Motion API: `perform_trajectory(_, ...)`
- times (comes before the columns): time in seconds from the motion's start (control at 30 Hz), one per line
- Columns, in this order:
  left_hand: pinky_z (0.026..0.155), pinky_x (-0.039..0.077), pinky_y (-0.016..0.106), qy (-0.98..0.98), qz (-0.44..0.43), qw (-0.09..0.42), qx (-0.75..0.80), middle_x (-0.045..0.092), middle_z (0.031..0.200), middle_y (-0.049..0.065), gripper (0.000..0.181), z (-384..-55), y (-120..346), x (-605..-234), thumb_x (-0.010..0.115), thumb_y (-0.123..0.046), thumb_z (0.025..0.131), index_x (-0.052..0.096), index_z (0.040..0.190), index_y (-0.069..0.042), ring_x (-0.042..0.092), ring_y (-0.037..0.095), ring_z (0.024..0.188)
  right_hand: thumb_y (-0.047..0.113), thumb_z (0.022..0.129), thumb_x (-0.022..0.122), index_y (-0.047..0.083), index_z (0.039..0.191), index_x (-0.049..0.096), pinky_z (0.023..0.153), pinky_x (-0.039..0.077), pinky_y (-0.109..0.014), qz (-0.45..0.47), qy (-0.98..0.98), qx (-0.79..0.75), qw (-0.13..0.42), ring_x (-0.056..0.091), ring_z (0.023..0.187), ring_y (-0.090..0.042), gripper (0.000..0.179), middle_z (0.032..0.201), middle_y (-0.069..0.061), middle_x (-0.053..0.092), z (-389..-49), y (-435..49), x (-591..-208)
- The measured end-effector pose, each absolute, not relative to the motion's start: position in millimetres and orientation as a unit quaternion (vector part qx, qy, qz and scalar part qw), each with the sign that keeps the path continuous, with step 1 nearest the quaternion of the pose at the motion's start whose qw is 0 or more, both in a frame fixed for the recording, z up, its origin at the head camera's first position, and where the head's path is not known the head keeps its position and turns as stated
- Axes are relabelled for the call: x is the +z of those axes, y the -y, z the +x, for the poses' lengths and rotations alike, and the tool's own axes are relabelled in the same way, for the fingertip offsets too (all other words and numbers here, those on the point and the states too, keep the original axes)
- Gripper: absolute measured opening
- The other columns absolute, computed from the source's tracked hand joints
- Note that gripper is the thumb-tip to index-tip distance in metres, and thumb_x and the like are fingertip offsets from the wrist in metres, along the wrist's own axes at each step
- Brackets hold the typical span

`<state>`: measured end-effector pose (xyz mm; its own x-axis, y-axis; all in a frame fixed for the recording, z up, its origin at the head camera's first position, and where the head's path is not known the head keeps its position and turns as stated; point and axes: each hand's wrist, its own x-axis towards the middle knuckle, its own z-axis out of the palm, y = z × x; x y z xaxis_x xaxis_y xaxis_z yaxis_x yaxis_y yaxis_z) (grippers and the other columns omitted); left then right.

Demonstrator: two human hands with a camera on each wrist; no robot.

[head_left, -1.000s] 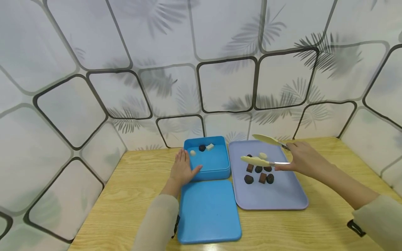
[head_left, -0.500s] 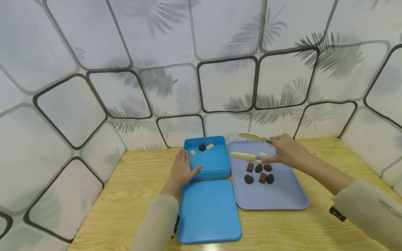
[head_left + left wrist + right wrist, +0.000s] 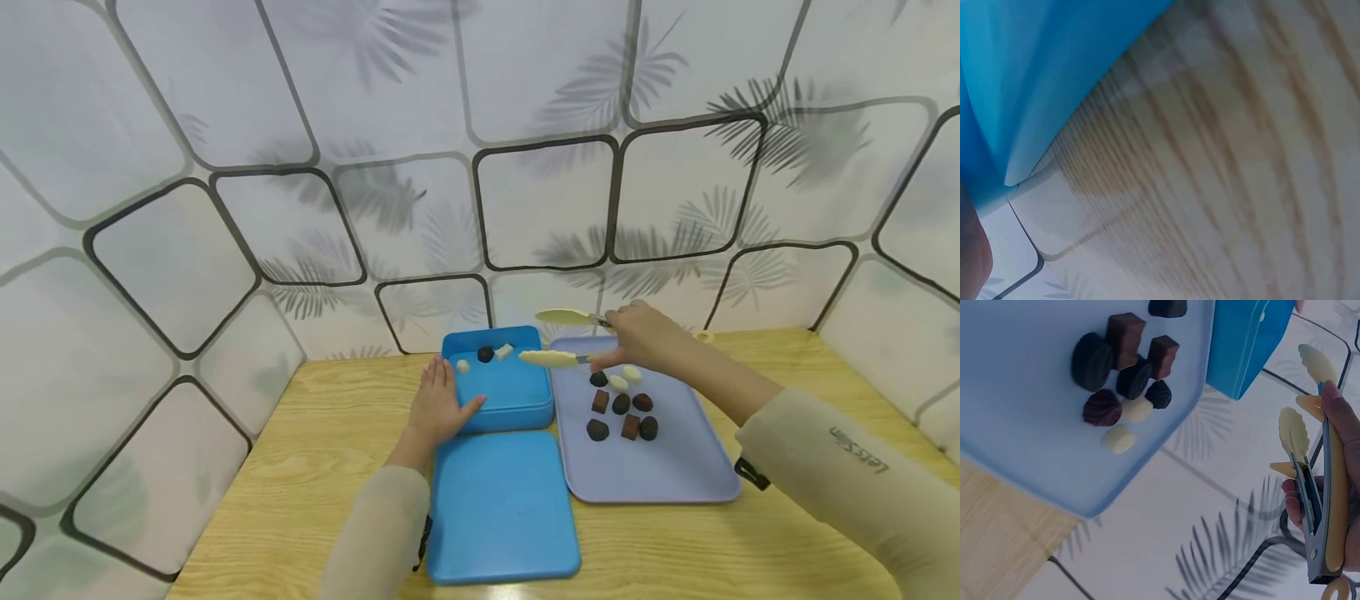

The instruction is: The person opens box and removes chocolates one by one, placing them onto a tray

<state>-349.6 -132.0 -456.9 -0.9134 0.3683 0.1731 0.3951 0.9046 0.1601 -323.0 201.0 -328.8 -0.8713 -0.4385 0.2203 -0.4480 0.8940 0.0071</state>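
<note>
My right hand [image 3: 641, 337] grips pale-yellow-tipped tongs [image 3: 550, 359] above the lavender tray's far left corner, the tips reaching over the blue box [image 3: 504, 419]. The tong tips stand apart, with nothing visible between them. My left hand [image 3: 437, 406] lies along the box's left wall, fingers straight, thumb over the front edge. Inside the box are a dark chocolate [image 3: 485, 354], a white chocolate block [image 3: 504, 351] and a small white chocolate [image 3: 462, 367]. The lavender tray [image 3: 645, 482] carries several dark, brown and white chocolates [image 3: 1125, 340]. Only an edge of my left hand [image 3: 972, 250] shows in the left wrist view.
A flat blue lid [image 3: 506, 508] lies in front of the box, close to the tray's left edge. Everything stands on a wood-grain table [image 3: 330, 467]. A patterned wall covering [image 3: 540, 208] rises right behind the box and tray.
My right hand has carried the tongs leftward and slightly up, from over the tray to over the box's right side. More chocolates on the tray are uncovered. My left hand stays put.
</note>
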Motion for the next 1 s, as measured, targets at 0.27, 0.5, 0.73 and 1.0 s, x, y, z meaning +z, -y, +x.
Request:
perform_trajectory(0.27, 0.117, 0.013, 0.047, 0.974, -0.193, 0.068, -0.098, 0.014, 0.152, 0.03, 0.127, -351, 126, -459, -0.007, -0.086, 0.07, 0.017, 0.144, 0.014, 0.009, 0.039, 0.144, 0.058, 0.069, 0.075, -0.001, 0.088, 0.064, 0.066, 0.05, -0.04, 0.226, 0.972, 0.013, 0.068, 0.057, 0.073, -0.026, 0.063, 0.073, -0.007, 0.06, -339, -177, -319)
perform_trajectory(0.5, 0.117, 0.013, 0.047, 0.975, -0.191, 0.069, -0.094, 0.014, 0.153, 0.03, 0.126, -352, 127, -458, -0.006, -0.086, 0.071, 0.018, 0.144, 0.014, 0.009, 0.04, 0.144, 0.056, 0.071, 0.074, 0.0, 0.091, 0.066, 0.066, 0.05, -0.037, 0.208, 0.978, -0.003, 0.033, 0.056, 0.072, -0.023, 0.06, 0.077, -0.007, 0.062, -354, -153, -317)
perform_trajectory(0.73, 0.117, 0.012, 0.047, 0.973, -0.189, 0.076, -0.105, 0.014, 0.152, 0.031, 0.121, -351, 135, -460, 0.003, -0.084, 0.076, 0.017, 0.144, 0.015, 0.009, 0.04, 0.144, 0.049, 0.073, 0.076, 0.008, 0.085, 0.065, 0.064, 0.048, -0.033, 0.208, 0.978, 0.011, -0.01, 0.056, 0.077, -0.02, 0.045, 0.077, -0.002, 0.061, -371, -119, -327)
perform_trajectory(1.0, 0.117, 0.012, 0.046, 0.976, -0.185, 0.065, -0.096, 0.013, 0.153, 0.03, 0.105, -352, 131, -460, 0.026, -0.074, 0.089, 0.016, 0.145, 0.014, 0.008, 0.039, 0.144, 0.044, 0.078, 0.075, 0.007, 0.09, 0.066, 0.065, 0.048, -0.031, 0.202, 0.978, -0.001, -0.042, 0.054, 0.074, -0.017, 0.04, 0.076, -0.001, 0.06, -384, -101, -341)
